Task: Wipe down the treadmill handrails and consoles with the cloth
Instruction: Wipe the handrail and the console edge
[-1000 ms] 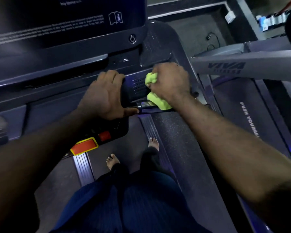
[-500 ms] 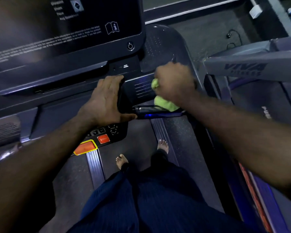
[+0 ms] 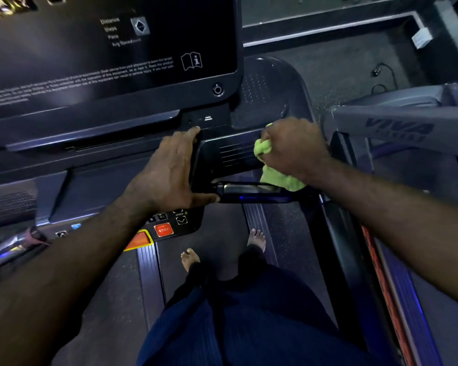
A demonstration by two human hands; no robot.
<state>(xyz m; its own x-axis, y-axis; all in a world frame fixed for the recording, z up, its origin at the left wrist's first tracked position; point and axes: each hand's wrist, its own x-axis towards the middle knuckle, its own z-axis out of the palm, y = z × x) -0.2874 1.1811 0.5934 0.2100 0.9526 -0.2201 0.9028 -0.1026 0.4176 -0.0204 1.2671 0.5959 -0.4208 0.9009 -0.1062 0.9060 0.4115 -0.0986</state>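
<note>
Your right hand (image 3: 294,149) is curled into a tight fist around the bunched lime-green microfibre cloth (image 3: 278,178), and that grip looks deliberate: a wadded cloth gives you a firm pad to press with. One fold of it pokes out past your knuckles on the thumb side, and a looser flap hangs below the heel of your hand, draping onto the slim glossy black handrail bar (image 3: 251,192) with its blue light. The cloth sits under and just to the left of your fist, pressed against the ribbed black plastic console panel (image 3: 222,159) below the large dark display screen (image 3: 111,48).

Your left hand (image 3: 169,173) holds nothing. It lies flat and open, fingers together, palm against the left end of that same panel, thumb stretched along the near end of the bar. It seems to be there as a brace, steadying you as you lean in and scrub with the other hand.

Between your two hands lies the stretch of ribbed panel that I'd judge is being wiped. Below your left wrist sit the red square STOP button (image 3: 164,230) and the orange-and-yellow safety tab (image 3: 139,240), both clear of your palm, so bracing there shouldn't trigger them. The grey neighbouring treadmill arm (image 3: 397,128) lies just beyond your right fist, not touching it.
</note>
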